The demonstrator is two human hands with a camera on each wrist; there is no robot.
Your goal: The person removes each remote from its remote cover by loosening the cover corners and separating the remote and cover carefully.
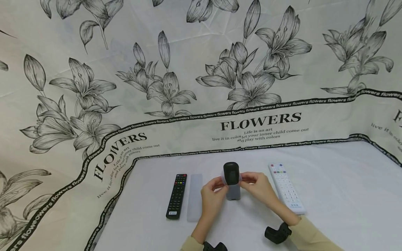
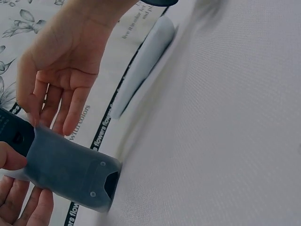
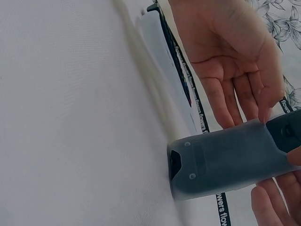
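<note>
A black remote control (image 1: 231, 173) is raised over the table, its lower part inside a translucent remote cover (image 2: 75, 165). The far end of the remote stands out of the cover's mouth. My left hand (image 1: 211, 197) pinches the cover's rim on one side, thumb on the face turned toward the table. On the opposite side my right hand (image 1: 261, 188) pinches the same rim between thumb and fingers. In the right wrist view the cover (image 3: 225, 157) shows two small round bumps and a dark notch at its closed end.
Left of the hands lie another black remote (image 1: 177, 197) and a pale flat cover (image 1: 195, 198). A white remote (image 1: 287, 188) lies beside my right forearm. White cloth (image 1: 141, 209) spreads over the table, and a flower-printed cloth (image 1: 176, 139) hangs behind it.
</note>
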